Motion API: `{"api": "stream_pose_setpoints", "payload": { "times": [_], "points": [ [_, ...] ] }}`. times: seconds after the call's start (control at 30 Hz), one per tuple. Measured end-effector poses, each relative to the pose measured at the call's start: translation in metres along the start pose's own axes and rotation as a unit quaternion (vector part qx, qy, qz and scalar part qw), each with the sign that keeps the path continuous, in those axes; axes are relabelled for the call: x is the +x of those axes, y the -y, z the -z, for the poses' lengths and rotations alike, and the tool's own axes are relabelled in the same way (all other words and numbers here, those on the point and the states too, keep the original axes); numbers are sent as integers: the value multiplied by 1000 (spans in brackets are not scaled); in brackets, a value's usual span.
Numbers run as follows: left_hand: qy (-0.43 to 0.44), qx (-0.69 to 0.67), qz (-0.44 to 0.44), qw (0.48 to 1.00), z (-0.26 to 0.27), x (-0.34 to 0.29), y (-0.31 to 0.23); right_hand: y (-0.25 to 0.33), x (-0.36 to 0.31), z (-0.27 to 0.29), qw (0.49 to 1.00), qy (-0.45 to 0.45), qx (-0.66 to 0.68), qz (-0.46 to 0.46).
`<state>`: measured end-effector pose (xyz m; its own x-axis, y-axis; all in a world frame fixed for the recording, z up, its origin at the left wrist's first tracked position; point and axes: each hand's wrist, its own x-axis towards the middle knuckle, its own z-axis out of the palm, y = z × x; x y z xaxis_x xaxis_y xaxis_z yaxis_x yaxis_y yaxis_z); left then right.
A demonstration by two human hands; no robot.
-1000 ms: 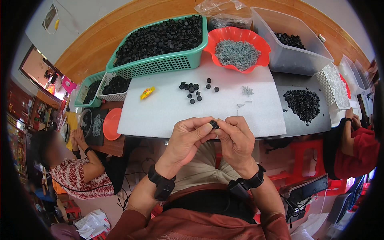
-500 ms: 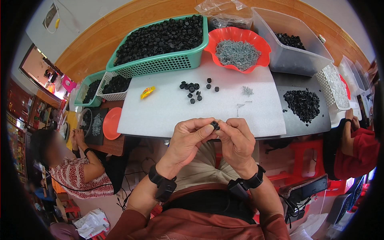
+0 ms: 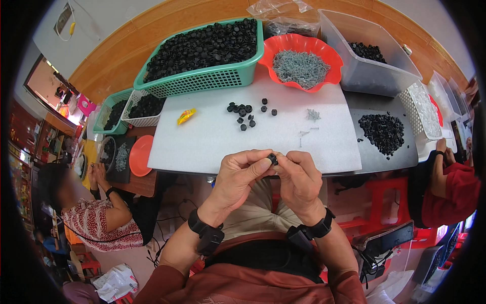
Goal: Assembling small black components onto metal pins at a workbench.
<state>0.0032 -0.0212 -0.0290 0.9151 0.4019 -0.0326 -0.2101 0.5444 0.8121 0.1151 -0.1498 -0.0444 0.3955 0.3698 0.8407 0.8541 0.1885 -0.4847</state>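
Between the fingertips of both hands is a small black plastic part (image 3: 273, 159), held just over the near edge of the white foam sheet (image 3: 202, 144). My left hand (image 3: 241, 175) pinches it with thumb and forefinger. My right hand (image 3: 299, 180) is closed against its other side; whether a screw is in those fingers is hidden. Several loose black plastic parts (image 3: 245, 109) lie farther off on the sheet. To their right are a little heap of screws (image 3: 313, 115) and a few single screws (image 3: 303, 134).
Behind the sheet stand a green basket (image 3: 212, 78) of black parts, a red scalloped bowl (image 3: 324, 81) of screws and a clear bin (image 3: 372, 76). A yellow packet (image 3: 187, 116) lies left. Black pieces (image 3: 383, 133) are piled right. People (image 3: 109, 213) sit at both sides.
The black part has turned slightly between my fingertips. Both hands stay in nearly the same place, and the things on the sheet have not moved.
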Motion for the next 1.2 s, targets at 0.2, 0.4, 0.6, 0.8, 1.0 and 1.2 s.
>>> {"api": "stream_pose_setpoints", "payload": {
  "times": [0.2,0.4,0.6,0.8,1.0,1.2],
  "points": [
    [-7,11,-2,1000,-1,0,1,-1,1,1,1000,6,-14,9],
    [-9,20,-1,1000,-3,0,1,-1,0,2,1000,10,-14,8],
    [-18,32,1,999,-4,0,0,-2,-2,2,1000,9,-15,3],
    [-20,31,7,999,-5,0,0,-3,-5,1,1000,-1,-13,5],
    [-21,34,8,999,-5,0,1,-2,-6,1,1000,-2,-13,-2],
    [-13,59,0,998,-4,0,1,1,-7,0,1000,-3,-4,-30]
  ]
}}
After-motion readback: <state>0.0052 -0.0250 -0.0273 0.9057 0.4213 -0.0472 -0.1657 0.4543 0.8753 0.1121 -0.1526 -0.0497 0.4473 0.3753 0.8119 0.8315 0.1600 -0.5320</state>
